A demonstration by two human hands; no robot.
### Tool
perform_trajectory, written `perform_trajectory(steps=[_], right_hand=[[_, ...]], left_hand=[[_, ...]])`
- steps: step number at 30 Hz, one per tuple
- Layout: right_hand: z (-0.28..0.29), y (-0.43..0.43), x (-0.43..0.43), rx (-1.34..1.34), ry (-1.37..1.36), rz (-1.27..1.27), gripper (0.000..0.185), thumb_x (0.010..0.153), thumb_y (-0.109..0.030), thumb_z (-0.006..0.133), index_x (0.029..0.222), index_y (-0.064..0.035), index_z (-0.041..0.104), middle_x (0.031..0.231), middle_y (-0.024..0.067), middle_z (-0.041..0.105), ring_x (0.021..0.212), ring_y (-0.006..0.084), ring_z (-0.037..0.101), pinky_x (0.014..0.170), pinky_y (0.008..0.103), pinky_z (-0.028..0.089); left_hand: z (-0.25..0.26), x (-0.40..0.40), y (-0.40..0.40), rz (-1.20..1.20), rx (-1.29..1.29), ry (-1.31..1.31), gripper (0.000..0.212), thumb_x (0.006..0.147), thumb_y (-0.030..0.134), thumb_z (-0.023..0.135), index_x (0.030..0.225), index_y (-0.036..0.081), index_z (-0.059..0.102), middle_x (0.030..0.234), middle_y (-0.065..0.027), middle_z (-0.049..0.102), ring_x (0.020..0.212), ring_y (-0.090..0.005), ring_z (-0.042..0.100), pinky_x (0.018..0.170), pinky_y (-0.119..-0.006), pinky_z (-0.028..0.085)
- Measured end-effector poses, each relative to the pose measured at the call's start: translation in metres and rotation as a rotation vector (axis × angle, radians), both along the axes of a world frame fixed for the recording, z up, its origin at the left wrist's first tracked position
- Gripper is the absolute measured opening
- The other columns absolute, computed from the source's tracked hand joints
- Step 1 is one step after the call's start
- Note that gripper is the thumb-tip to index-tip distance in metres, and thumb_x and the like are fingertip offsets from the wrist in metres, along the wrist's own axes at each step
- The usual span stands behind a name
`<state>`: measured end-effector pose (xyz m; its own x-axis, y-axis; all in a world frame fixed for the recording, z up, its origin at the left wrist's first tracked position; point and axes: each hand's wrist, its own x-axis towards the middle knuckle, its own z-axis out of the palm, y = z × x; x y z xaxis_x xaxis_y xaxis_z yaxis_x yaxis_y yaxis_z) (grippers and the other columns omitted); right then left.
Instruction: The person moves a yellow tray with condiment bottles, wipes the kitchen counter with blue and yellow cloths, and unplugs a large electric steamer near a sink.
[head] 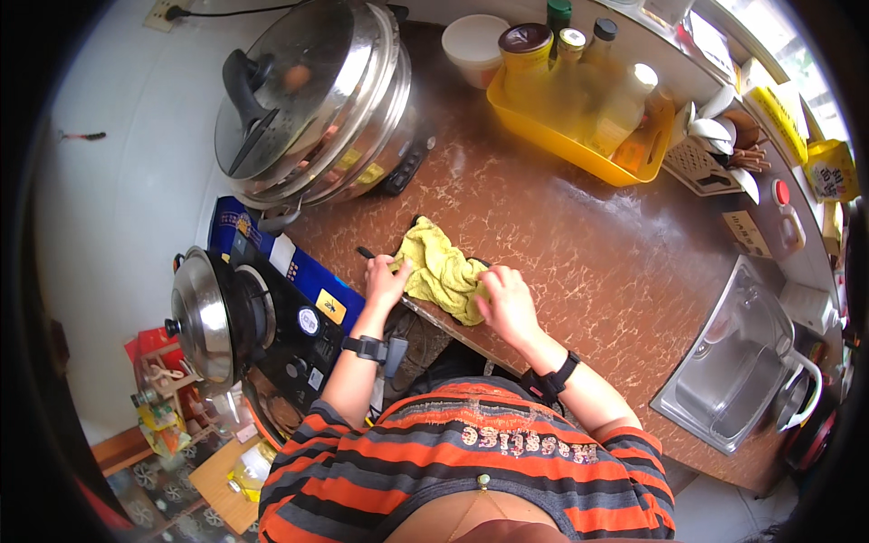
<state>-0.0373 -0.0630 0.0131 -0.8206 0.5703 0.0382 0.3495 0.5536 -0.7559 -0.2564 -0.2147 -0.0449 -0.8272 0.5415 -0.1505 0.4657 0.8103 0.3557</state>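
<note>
A crumpled yellow cloth lies on the brown marbled countertop, close to its front edge. My left hand grips the cloth's left side between thumb and fingers. At the right side, my right hand has its fingers curled on the cloth's edge. Bits of a dark object show from under the cloth, and a short black handle-like piece sticks out beyond my left fingers. The cloth hides most of that object, so its kind cannot be made out.
A tall steel steamer with a glass lid stands at back left. Left of me, a lidded pan sits on a gas stove. A yellow basket of bottles and jars is at the back. A steel sink lies right.
</note>
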Motion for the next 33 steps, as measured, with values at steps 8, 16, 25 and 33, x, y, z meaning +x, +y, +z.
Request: perform_trajectory(steps=[8,16,25,33], right_hand=[[-0.016,-0.039,-0.069,-0.277,0.305,0.143,0.045,0.071,-0.013,0.068,0.11,-0.0036,0.05,0.104,0.0149,0.051,0.1,0.0344,0.05,0.083,0.0388,0.044],[-0.066,-0.036,-0.122,-0.866,0.238,-0.45,0.024,0.083,-0.019,0.061,0.097,-0.0004,0.056,0.08,0.0096,0.061,0.077,0.0167,0.056,0.071,0.0297,0.045],[-0.079,0.017,-0.214,-1.177,0.75,-0.707,0.026,0.077,-0.008,0.066,0.099,0.001,0.057,0.099,0.0121,0.058,0.093,0.0171,0.057,0.082,0.0279,0.045],[-0.076,0.008,-0.241,-0.37,0.483,-0.725,0.018,0.081,-0.009,0.062,0.097,-0.0021,0.061,0.092,0.0099,0.053,0.08,0.0219,0.054,0.071,0.0305,0.045]], left_hand=[[0.026,0.014,0.009,0.108,0.384,-0.899,0.006,0.084,0.005,0.055,0.089,0.003,0.058,0.083,-0.0016,0.059,0.079,-0.0076,0.053,0.068,-0.022,0.044],[-0.002,-0.054,-0.015,0.176,0.351,-0.456,0.013,0.086,0.012,0.057,0.097,0.003,0.057,0.09,-0.004,0.061,0.081,-0.0119,0.057,0.074,-0.023,0.045],[-0.018,-0.089,0.032,0.121,0.509,-0.432,0.018,0.084,0.015,0.062,0.095,0.001,0.058,0.085,-0.0031,0.062,0.074,-0.0084,0.055,0.069,-0.022,0.045],[-0.016,-0.105,0.066,0.153,0.873,-0.599,0.02,0.087,0.014,0.058,0.099,-0.002,0.06,0.089,-0.0062,0.063,0.081,-0.0116,0.057,0.075,-0.023,0.045]])
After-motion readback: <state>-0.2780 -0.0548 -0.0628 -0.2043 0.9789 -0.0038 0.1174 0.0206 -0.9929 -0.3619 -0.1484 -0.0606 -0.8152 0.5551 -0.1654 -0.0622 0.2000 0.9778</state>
